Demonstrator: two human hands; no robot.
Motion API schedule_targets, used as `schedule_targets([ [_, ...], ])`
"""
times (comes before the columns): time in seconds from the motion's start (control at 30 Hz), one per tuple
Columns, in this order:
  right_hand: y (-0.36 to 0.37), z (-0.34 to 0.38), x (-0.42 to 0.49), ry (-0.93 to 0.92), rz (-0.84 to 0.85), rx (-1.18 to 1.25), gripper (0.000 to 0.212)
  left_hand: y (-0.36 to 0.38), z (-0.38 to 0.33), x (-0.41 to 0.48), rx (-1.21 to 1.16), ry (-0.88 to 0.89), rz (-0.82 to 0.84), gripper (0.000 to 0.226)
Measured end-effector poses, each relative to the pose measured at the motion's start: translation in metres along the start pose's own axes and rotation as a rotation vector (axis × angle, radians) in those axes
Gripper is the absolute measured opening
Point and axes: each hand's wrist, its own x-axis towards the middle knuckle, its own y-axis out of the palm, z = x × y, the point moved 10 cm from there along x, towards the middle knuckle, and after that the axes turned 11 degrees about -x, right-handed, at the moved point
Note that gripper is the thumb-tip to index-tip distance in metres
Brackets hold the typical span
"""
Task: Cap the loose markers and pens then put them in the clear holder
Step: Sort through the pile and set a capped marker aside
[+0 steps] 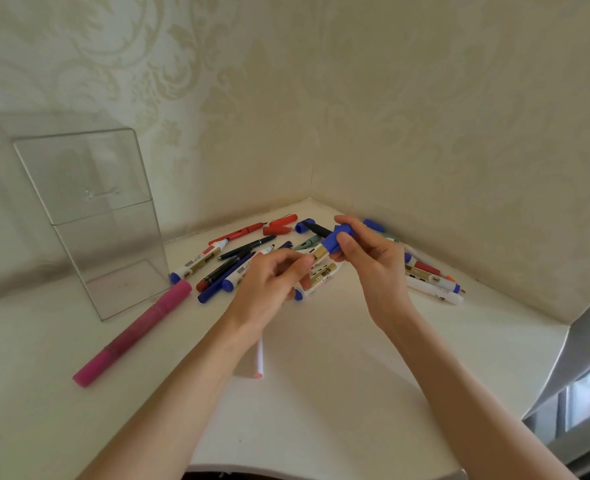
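Observation:
Above the white table, my left hand (273, 275) grips the barrel of a white-and-gold marker (318, 253). My right hand (363, 251) pinches a blue cap (335, 240) that sits over that marker's end. A second gold-labelled marker (321, 276) lies just under my left fingers. The clear holder (92, 220) stands upright at the left, with nothing in it. Several loose markers and pens (238, 258) lie scattered behind my hands, and more markers (432, 278) lie to the right. Loose red caps (279, 226) and a blue cap (304, 226) rest near the wall corner.
A long pink marker (134, 332) lies in front of the holder. A white pen with a pink tip (259, 358) shows below my left wrist. Patterned walls meet in a corner behind the pile. The table's right edge (556, 341) drops off beside a grey surface.

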Motion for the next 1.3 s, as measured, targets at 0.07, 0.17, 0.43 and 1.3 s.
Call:
schedule_targets([
  [0.07,-0.001,-0.001,0.0,0.007,-0.02,0.023,0.024,0.004,0.005,-0.001,-0.041,-0.059,0.009,0.025],
  [0.17,-0.004,-0.006,0.003,0.063,-0.005,-0.02,0.025,0.007,0.002,-0.001,0.108,-0.023,-0.01,0.023],
  [0.43,-0.038,-0.047,0.003,0.3,-0.09,-0.667,0.021,-0.081,-0.03,-0.039,0.735,0.119,-0.357,0.015],
  [1.3,-0.086,-0.044,0.034,0.264,-0.218,-1.1,0.031,0.033,0.016,0.042,1.104,0.02,0.065,0.033],
])
